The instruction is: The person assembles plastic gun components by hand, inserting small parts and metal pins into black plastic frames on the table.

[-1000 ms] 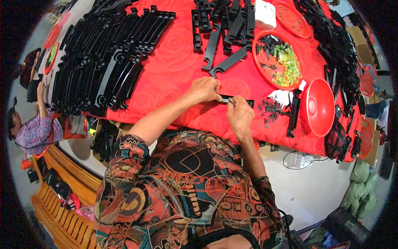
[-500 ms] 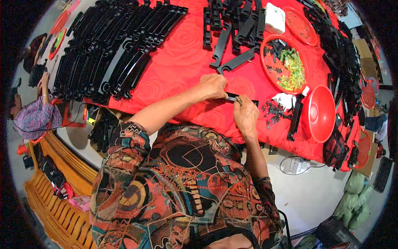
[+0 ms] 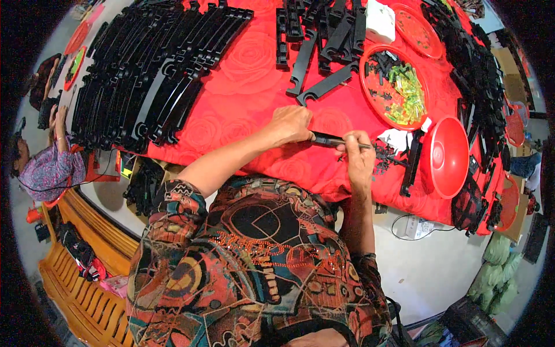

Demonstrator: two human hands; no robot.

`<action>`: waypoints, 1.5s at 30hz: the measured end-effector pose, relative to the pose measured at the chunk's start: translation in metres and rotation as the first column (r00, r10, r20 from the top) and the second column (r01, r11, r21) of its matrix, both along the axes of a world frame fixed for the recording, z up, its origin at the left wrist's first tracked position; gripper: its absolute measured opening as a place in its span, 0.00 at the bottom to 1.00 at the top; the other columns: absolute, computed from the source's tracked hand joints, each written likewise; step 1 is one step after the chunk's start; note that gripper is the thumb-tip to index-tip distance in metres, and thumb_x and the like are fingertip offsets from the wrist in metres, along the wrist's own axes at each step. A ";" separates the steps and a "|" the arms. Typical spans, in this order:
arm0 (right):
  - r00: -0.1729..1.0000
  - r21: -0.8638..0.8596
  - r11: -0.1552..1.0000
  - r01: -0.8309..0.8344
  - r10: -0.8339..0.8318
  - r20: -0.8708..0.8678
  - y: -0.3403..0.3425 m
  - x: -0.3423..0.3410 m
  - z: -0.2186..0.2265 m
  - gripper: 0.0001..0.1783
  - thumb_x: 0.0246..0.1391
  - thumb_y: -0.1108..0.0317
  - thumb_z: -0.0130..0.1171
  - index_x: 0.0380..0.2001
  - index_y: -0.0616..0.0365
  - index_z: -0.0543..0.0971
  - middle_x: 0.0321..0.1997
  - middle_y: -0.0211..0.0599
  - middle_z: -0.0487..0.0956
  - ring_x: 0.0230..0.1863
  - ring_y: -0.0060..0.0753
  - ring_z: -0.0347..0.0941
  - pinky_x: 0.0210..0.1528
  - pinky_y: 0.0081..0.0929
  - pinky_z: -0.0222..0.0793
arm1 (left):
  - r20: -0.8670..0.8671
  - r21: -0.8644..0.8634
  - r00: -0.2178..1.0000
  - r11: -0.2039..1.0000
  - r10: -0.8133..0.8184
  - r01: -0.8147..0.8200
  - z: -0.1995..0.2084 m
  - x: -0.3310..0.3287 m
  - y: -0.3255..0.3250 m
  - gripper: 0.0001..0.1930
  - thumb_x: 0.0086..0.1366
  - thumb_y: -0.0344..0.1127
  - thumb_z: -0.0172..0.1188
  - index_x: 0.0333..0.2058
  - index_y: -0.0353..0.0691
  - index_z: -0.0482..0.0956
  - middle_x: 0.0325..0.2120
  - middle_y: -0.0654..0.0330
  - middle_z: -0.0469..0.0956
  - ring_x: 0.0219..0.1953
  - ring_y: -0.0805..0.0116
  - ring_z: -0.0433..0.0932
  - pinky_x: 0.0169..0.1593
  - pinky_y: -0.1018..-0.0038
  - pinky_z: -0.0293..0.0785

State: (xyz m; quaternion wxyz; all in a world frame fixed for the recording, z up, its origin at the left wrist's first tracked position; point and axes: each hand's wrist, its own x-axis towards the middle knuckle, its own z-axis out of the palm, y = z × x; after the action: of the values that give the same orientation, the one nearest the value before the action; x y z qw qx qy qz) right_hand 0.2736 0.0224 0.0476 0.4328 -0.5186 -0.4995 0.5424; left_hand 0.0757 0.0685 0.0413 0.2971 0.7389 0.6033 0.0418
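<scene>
My left hand (image 3: 293, 124) is closed round one end of a black plastic strip (image 3: 325, 140), held low over the red cloth near the table's front edge. At the strip's other end is my right hand (image 3: 358, 155), its thumb and fingers pinched on a slim dark rod-like tool (image 3: 365, 146) whose end sticks out to the right. Its exact kind is too small to tell. Small black parts (image 3: 388, 155) lie scattered just right of that hand. Beyond them a red plate (image 3: 370, 104) holds yellow-green clear pieces and black bits.
Many long black plastic parts (image 3: 167, 75) are lined up at the left, with a looser pile (image 3: 326, 34) at the back. On the right stand a red bowl (image 3: 450, 156), a second red plate (image 3: 425, 34) and a white tissue pack (image 3: 380, 22). Another person (image 3: 53, 168) sits far left.
My right hand has moved right, away from my left hand, baring more of the black strip between them. My left hand has barely moved. The whole view has shifted slightly.
</scene>
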 end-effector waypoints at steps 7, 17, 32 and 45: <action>0.995 -0.009 0.999 0.034 -0.035 -0.097 0.000 -0.003 -0.016 0.03 0.53 0.78 0.54 0.31 0.65 0.70 0.25 0.36 0.75 0.26 0.25 0.74 0.31 0.24 0.76 | 0.089 0.085 0.996 0.996 0.019 -0.026 -0.001 -0.001 -0.007 0.21 0.41 0.48 0.69 0.22 0.33 0.76 0.21 0.48 0.76 0.29 0.49 0.77 0.31 0.55 0.70; 0.983 0.007 0.990 0.139 -0.137 -0.124 -0.001 -0.006 -0.019 0.04 0.53 0.79 0.54 0.29 0.66 0.70 0.24 0.40 0.76 0.24 0.26 0.75 0.27 0.24 0.76 | 0.055 0.097 0.998 0.995 0.021 -0.026 0.003 0.003 -0.008 0.23 0.41 0.51 0.69 0.23 0.33 0.76 0.23 0.49 0.78 0.30 0.49 0.78 0.32 0.55 0.70; 0.997 0.041 0.996 0.077 -0.077 -0.018 0.001 -0.005 -0.020 0.04 0.53 0.79 0.54 0.28 0.66 0.70 0.26 0.40 0.76 0.25 0.25 0.75 0.31 0.24 0.76 | 0.044 0.105 0.999 0.994 0.006 -0.011 -0.003 0.006 -0.007 0.26 0.41 0.54 0.69 0.24 0.34 0.77 0.24 0.48 0.78 0.32 0.48 0.77 0.32 0.55 0.69; 0.990 0.002 0.992 0.125 -0.124 -0.067 -0.001 -0.008 -0.021 0.03 0.53 0.79 0.54 0.28 0.65 0.70 0.24 0.36 0.74 0.23 0.23 0.73 0.27 0.24 0.77 | 0.056 0.078 0.996 0.994 0.070 -0.074 0.001 0.012 -0.010 0.25 0.40 0.52 0.69 0.24 0.34 0.77 0.25 0.49 0.78 0.33 0.51 0.77 0.35 0.55 0.66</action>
State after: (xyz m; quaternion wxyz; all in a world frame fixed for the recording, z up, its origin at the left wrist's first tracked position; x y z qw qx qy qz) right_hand 0.2651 0.0218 0.0268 0.4839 -0.5289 -0.4532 0.5298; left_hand 0.0872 0.0588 0.0421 0.2814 0.7267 0.6193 0.0961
